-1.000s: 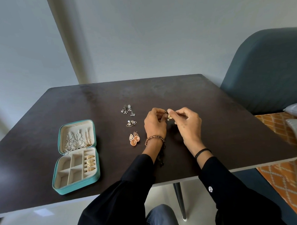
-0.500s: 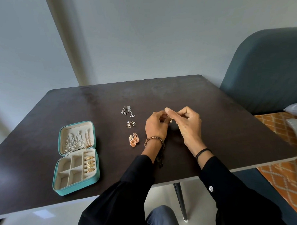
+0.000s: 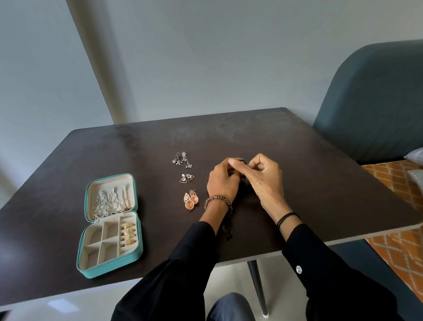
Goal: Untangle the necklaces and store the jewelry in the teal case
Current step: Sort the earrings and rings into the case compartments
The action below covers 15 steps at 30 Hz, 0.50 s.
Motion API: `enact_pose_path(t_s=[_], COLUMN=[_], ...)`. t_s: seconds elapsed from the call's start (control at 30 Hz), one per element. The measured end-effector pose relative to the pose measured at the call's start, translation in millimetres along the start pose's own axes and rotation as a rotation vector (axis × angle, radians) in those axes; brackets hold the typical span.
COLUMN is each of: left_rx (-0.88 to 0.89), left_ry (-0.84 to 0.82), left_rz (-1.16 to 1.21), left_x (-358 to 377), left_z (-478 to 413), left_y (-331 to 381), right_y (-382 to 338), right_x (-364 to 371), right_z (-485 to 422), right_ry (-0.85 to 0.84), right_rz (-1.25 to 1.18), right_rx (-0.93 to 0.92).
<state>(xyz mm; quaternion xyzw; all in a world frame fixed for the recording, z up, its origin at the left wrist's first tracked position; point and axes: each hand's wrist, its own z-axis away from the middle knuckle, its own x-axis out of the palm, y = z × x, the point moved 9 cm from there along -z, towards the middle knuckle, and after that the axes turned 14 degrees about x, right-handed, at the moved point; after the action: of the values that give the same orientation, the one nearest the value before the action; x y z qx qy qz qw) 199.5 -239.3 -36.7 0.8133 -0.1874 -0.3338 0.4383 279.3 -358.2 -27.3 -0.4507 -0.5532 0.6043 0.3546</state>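
Observation:
My left hand (image 3: 222, 181) and my right hand (image 3: 263, 176) meet over the middle of the dark table (image 3: 327, 179), fingers curled together round a small dark piece of jewelry (image 3: 242, 161) that is mostly hidden. The teal case (image 3: 110, 264) lies open at the left, silver chains (image 3: 108, 202) in its lid and gold pieces (image 3: 129, 233) in the right compartments. Left of my hands lie silver drop earrings (image 3: 182, 159), triangular earrings (image 3: 187, 178) and copper round earrings (image 3: 191, 199).
A teal upholstered chair (image 3: 377, 99) stands at the table's right corner. Cushions (image 3: 421, 156) and an orange patterned fabric (image 3: 403, 249) lie at the right. The table's near edge runs just past my wrists.
Both hands kept working the small piece between the fingertips. The gold bit that showed between the fingers earlier is hidden now, and a dark part shows instead.

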Motion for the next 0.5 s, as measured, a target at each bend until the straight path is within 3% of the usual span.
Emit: enact_pose_path(t_s=[0.5], left_rx=[0.019], left_ry=[0.028], left_rz=[-0.045], left_x=[-13.0], left_z=[25.2], left_y=[18.9], right_y=[-4.0], right_x=[-5.0], right_z=[21.6], right_ry=[-0.063], right_rz=[-0.057], right_rx=[-0.016])
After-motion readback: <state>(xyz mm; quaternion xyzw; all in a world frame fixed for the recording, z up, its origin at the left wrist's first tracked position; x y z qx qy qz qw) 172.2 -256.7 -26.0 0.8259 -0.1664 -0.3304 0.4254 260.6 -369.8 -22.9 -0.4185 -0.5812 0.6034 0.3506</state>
